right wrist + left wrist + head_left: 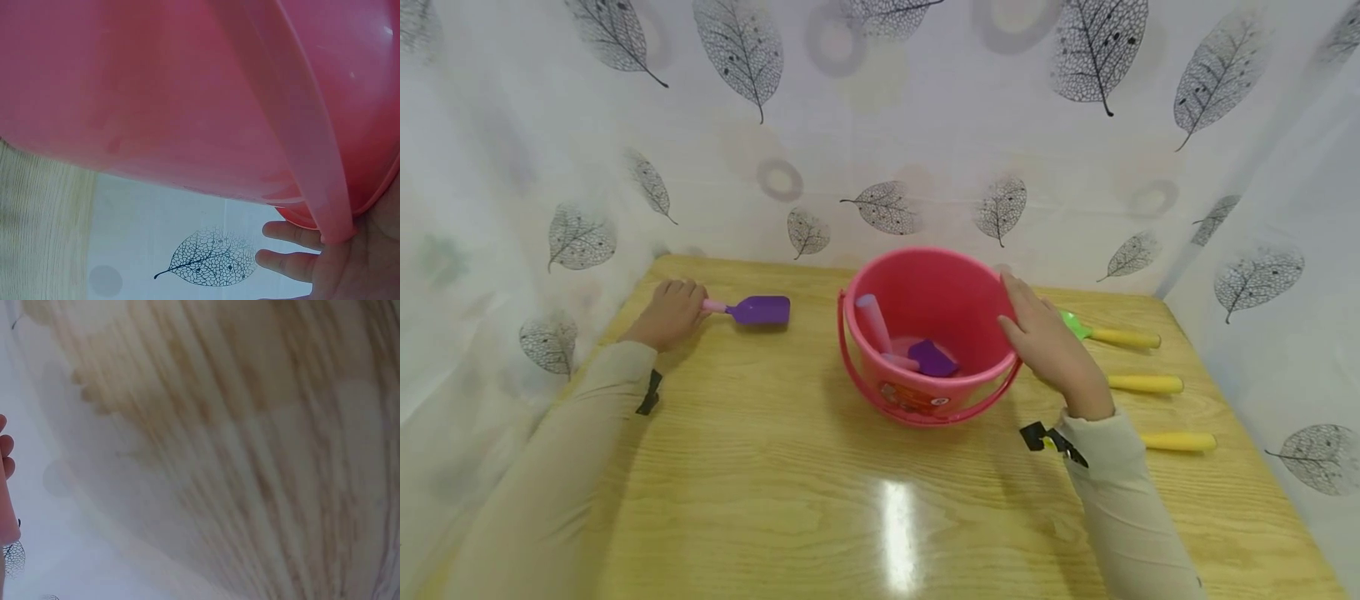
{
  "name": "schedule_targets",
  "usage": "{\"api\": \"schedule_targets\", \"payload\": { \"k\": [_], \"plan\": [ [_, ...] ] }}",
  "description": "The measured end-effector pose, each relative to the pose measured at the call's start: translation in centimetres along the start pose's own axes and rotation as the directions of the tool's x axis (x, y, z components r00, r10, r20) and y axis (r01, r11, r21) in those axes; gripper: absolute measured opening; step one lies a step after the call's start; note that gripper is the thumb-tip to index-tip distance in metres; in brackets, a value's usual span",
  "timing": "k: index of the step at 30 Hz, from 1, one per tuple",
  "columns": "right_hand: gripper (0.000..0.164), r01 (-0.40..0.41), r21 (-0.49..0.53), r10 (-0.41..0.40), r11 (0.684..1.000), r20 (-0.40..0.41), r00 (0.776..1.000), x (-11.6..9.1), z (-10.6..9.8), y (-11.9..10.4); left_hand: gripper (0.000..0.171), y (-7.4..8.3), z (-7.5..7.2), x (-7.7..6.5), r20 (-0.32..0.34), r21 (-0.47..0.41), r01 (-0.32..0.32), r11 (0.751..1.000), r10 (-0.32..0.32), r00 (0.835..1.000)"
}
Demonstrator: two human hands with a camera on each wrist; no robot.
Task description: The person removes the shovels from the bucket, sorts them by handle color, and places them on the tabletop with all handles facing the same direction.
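My left hand [670, 315] grips the pink handle of a toy shovel [762, 310] at the left of the table; its purple blade points right. In the left wrist view, the pink handle [7, 515] and a few fingertips [6, 447] show at the left edge. A pink toy bucket [940, 283] stands upright in the middle. Against its right rim rests my right hand [1060, 350], with the thumb over the rim; in the right wrist view, straight fingers [290, 265] lie beside the bucket wall [156, 94]. Inside the bucket lie a purple blade [931, 358] and pink handles [874, 323].
Several yellow-handled toys lie on the right of the table, including a green-headed one [1123, 337], a middle handle [1146, 383] and a nearer handle [1180, 442]. The bucket's handle [917, 419] hangs down in front. A leaf-print curtain [880, 142] borders the wooden table [760, 500].
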State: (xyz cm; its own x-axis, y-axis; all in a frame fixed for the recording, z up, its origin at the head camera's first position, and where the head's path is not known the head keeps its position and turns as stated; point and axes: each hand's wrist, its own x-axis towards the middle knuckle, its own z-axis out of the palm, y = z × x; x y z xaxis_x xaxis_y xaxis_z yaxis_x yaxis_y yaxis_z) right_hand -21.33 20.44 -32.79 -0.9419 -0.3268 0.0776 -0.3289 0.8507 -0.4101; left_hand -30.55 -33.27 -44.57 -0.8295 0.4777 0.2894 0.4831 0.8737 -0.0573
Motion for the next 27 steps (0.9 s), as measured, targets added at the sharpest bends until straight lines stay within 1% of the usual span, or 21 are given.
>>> {"api": "schedule_targets", "payload": {
  "k": [5, 10, 17, 27],
  "plan": [
    [0.064, -0.012, 0.001, 0.012, 1.000, 0.005, 1.000, 0.01, 0.03, 0.01, 0.017, 0.13, -0.03, -0.11, 0.042, 0.002, 0.004, 1.000, -0.004, 0.999],
    [0.064, -0.016, 0.002, 0.016, 1.000, 0.009, 1.000, 0.00, 0.03, 0.04, 0.018, 0.16, 0.11, -0.15, 0.093, -0.005, 0.026, 1.000, -0.026, 0.995],
    [0.064, -0.013, 0.005, 0.013, 1.000, 0.009, 1.000, 0.01, 0.01, 0.06, 0.020, 0.21, 0.40, -0.32, 0.101, -0.024, 0.048, 0.999, -0.045, 0.994],
    [0.064, -0.005, 0.003, 0.004, 1.000, 0.017, 1.000, -0.17, -0.22, -0.10, 0.022, 0.25, 0.43, -0.28, 0.162, -0.027, 0.071, 0.997, -0.066, 0.985]
  ]
}}
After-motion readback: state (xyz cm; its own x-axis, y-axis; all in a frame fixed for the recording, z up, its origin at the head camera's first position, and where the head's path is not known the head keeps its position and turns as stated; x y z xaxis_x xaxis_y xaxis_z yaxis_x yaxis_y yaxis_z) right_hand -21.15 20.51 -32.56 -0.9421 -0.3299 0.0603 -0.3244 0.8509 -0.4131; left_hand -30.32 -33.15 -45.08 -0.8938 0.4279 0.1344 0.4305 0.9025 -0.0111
